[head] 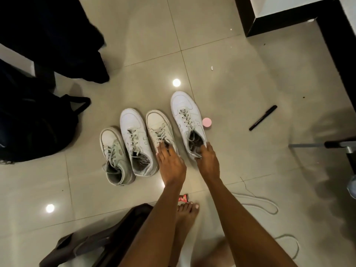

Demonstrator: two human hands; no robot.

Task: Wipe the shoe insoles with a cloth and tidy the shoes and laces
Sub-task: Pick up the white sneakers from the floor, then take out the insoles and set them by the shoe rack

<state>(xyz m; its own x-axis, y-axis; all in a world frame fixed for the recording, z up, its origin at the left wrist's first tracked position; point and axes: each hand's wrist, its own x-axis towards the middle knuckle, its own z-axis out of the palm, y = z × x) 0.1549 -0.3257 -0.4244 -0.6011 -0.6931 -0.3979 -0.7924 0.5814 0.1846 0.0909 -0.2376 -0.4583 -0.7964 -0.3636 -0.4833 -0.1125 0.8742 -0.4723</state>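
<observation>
Several white laced sneakers stand side by side on the tiled floor. My left hand (169, 162) lies with straight fingers on the opening of the third sneaker (157, 126). My right hand (207, 160) grips the heel collar of the rightmost sneaker (185, 114), fingers curled into its opening. A high-top sneaker (114, 153) stands furthest left, beside another low sneaker (134, 135). A loose white lace (269, 205) lies on the floor at the lower right. No cloth is visible.
A pink round lid (207, 122) sits against the rightmost sneaker. A black marker (263, 118) lies to the right. A dark backpack (36, 128) is at left, a brown bag (100, 241) at bottom. My bare foot (185, 214) and a red wrapper (183, 198) are below my hands.
</observation>
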